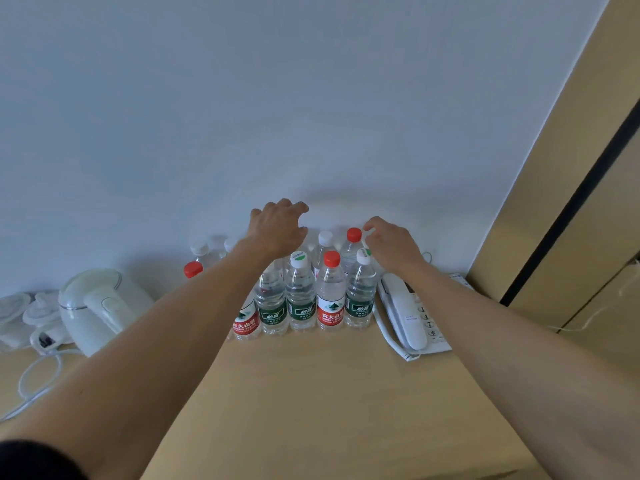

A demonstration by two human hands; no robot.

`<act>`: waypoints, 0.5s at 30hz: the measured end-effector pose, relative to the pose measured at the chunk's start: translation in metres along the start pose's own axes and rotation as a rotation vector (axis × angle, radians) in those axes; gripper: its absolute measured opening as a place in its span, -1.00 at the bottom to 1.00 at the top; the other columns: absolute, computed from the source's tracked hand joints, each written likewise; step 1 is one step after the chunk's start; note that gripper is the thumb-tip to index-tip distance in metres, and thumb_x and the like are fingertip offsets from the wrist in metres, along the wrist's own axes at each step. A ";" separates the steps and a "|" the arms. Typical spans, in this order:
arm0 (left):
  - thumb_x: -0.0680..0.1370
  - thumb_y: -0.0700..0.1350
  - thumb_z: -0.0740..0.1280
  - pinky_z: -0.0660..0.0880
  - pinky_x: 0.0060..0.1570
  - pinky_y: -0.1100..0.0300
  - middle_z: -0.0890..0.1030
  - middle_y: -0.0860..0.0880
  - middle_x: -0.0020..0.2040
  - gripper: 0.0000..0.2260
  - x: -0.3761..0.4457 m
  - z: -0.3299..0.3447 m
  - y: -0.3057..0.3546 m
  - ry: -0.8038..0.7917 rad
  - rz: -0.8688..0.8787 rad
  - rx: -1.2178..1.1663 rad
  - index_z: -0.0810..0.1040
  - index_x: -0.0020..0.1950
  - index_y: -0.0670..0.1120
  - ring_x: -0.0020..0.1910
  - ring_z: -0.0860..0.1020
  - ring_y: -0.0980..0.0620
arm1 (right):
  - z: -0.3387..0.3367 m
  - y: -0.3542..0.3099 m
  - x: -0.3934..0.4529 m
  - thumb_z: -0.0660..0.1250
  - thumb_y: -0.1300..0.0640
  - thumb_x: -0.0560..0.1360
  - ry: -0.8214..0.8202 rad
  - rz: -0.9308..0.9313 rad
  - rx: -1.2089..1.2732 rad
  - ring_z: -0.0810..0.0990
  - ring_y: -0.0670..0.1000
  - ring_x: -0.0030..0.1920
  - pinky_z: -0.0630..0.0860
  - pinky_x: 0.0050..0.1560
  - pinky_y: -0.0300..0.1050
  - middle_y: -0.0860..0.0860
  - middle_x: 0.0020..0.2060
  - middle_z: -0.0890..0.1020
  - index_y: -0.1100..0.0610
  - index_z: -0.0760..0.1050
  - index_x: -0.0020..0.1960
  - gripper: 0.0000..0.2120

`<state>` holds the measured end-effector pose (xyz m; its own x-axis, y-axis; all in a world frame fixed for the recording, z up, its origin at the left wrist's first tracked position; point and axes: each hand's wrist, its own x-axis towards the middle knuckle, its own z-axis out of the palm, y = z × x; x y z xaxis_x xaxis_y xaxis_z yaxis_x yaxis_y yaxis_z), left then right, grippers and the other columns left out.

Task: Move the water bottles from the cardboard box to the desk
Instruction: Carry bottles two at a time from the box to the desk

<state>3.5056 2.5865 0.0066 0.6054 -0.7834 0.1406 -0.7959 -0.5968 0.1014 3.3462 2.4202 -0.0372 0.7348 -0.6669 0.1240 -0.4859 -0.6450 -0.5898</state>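
While both bare arms stretch forward over tan wooden surface [329, 393], left hand [277, 230] hovers above clear plastic water bottles [301, 292] clustered upright against white wall, fingers loosely spread, holding nothing. Right hand [391, 244] fingertips touch red-capped rear bottle [353, 245]; firm grip unclear.

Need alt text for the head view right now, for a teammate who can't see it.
Both hands reach over upright clear plastic water bottles clustered on the tan wooden desk by the wall: left hand hovering, right hand at a red cap. White electric kettle left, white corded telephone right.
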 end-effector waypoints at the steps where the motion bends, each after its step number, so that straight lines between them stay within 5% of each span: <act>1: 0.66 0.01 0.19 0.32 0.32 -0.10 0.43 -0.07 0.44 -0.58 0.002 -0.002 0.002 -0.025 0.004 -0.004 0.32 0.53 0.06 0.38 0.41 -0.16 | -0.002 0.000 0.000 0.18 0.09 0.58 0.024 0.006 -0.052 0.52 0.13 0.14 0.49 0.08 -0.02 0.10 0.15 0.58 0.05 0.46 0.29 -0.70; 15: 0.68 0.04 0.11 0.35 0.30 -0.11 0.45 -0.13 0.41 -0.59 0.024 0.008 0.109 -0.096 0.401 0.084 0.33 0.52 -0.01 0.36 0.41 -0.20 | -0.046 0.020 -0.064 -0.01 -0.04 0.68 0.056 0.254 -0.460 0.40 0.17 0.32 0.42 0.25 0.08 0.14 0.32 0.46 0.07 0.33 0.48 -0.57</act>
<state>3.4332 2.5014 0.0133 0.2489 -0.9667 0.0600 -0.9678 -0.2507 -0.0238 3.2677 2.4327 -0.0202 0.5470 -0.8340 0.0725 -0.8119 -0.5496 -0.1969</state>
